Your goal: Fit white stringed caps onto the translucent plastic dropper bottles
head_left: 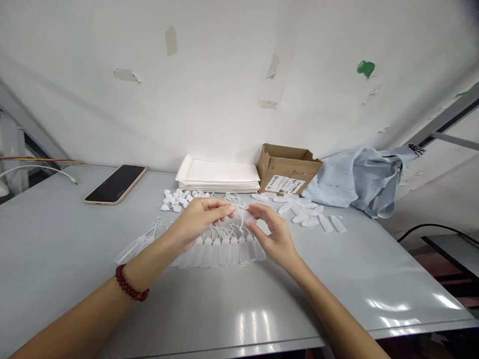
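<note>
My left hand (200, 217) is closed in a pinch at the left end of a small translucent plastic tube (246, 216) with a white cord hanging from it. On the tube's right end, my right hand (275, 237) grips with thumb and fingers. The tube lies nearly level above the table, partly hidden by my fingertips. Below my hands stretches a row of corded, capped tubes (224, 252), and more corded tubes (136, 246) lie by my left forearm. Loose white caps (174, 199) sit beyond my left hand. Several uncapped tubes (309, 214) are scattered to the right.
At the back of the grey table (67, 259) are a stack of white padded envelopes (220, 172), a brown cardboard box (288, 167) and a pale blue cloth (348, 174). White cords (232, 197) lie before the envelopes. A phone (117, 184) rests at the left.
</note>
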